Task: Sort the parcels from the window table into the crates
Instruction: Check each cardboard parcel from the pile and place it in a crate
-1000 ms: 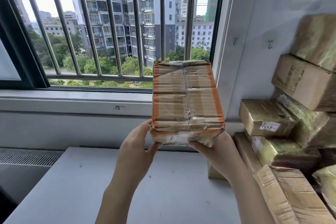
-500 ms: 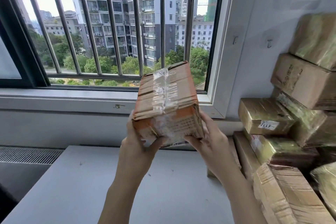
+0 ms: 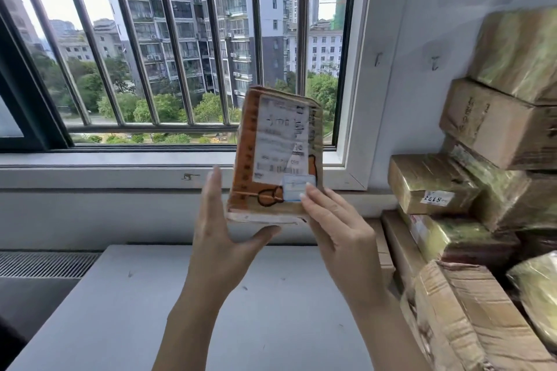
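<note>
Cardboard, orange-edged and taped, is forming the parcel [image 3: 275, 156] that I am watching being held upright in front of the barred window [image 3: 180, 48], above the far edge of the grey table [image 3: 120, 310]. Its white shipping label [image 3: 281, 138] is facing the camera; the print is too blurred for me to read. My feed is showing the left hand [image 3: 220, 238] supporting the parcel from beneath with its thumb while its fingers are lying straight along the parcel's left side. The right hand [image 3: 340, 232] is resting straightened fingers against the lower right corner, the fingertips [image 3: 310, 191] touching a small pale sticker [image 3: 298, 187]; neither hand is curling around the parcel. To the right, a stack of wrapped parcels [image 3: 497, 190] is leaning against the white wall [image 3: 437, 9], and 1 gold-wrapped box [image 3: 431, 181] in it is carrying a small numbered tag [image 3: 437, 198].
</note>
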`<state>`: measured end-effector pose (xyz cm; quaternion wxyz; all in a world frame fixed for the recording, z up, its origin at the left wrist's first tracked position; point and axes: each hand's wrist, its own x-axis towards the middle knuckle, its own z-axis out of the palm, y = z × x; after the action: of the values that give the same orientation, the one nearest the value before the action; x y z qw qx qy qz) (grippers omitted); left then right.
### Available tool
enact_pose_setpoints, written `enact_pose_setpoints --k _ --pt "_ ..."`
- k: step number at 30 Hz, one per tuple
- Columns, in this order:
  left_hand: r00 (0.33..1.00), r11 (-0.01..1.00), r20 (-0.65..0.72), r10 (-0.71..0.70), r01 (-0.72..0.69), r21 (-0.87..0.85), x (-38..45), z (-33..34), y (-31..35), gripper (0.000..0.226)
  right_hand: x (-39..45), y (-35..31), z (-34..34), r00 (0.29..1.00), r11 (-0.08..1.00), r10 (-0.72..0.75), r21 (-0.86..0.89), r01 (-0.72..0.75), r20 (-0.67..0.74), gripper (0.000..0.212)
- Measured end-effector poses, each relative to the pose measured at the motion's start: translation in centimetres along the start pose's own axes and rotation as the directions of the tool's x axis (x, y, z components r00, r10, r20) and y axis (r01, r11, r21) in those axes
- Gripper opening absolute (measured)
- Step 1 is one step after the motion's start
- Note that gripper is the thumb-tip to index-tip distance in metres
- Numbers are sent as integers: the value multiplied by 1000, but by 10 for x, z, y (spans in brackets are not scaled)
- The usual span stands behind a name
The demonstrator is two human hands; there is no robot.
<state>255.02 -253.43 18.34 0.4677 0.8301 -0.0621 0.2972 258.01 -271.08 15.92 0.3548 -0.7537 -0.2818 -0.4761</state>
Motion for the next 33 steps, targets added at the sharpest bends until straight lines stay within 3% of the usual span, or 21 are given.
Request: enact_pose_setpoints --k 2,4,7,10,12,15,17,19,22,24,26,28,31,33 --pt "993 994 51 109 -109 1 4 5 -6 91 0 -4 6 999 999 38 -12 -39 -20 27" --pt "991 991 -7 133 -133 9 4 10 -14 74 0 -4 9 999 999 54 1 -54 -8 27" --pt "981 988 -116 154 -153 17 0 10 -20 73 -3 -3 10 999 999 38 23 -39 20 25" --pt "957 970 -157 245 -241 42 -2 6 -17 68 -5 -9 7 992 989 124 86 -121 -22 24" --pt "929 948 -187 319 -316 48 -1 4 -11 65 -2 -10 3 983 979 179 106 -175 -31 34" --pt "877 897 -198 438 -442 27 -1 0 -6 55 7 -11 -4 930 902 350 228 -367 115 73" --pt "862 872 -164 480 -489 -17 -1 -4 -3 50 13 -13 -10 889 849 386 282 -446 246 95" --pt "861 861 -123 493 -503 -70 1 -9 -2 50 17 -9 -19 873 864 320 265 -428 367 111" --pt "898 874 -69 434 -438 -209 7 -22 -8 52 23 -3 -41 801 847 265 267 -459 537 109" --pt "917 887 -23 398 -392 -244 13 -35 -11 52 26 4 -55 806 849 260 271 -453 532 88" --pt "916 897 45 399 -380 -227 17 -47 -13 51 30 14 -62 817 854 324 224 -470 478 82" --pt "905 903 138 403 -369 -223 20 -53 -11 47 38 23 -65 796 848 384 162 -504 467 100" --pt "867 911 306 393 -325 -253 28 -54 -7 45 53 32 -65 790 860 356 157 -486 499 125" --pt "828 914 393 399 -324 -245 39 -53 -3 47 60 34 -61 770 892 327 92 -443 548 131"
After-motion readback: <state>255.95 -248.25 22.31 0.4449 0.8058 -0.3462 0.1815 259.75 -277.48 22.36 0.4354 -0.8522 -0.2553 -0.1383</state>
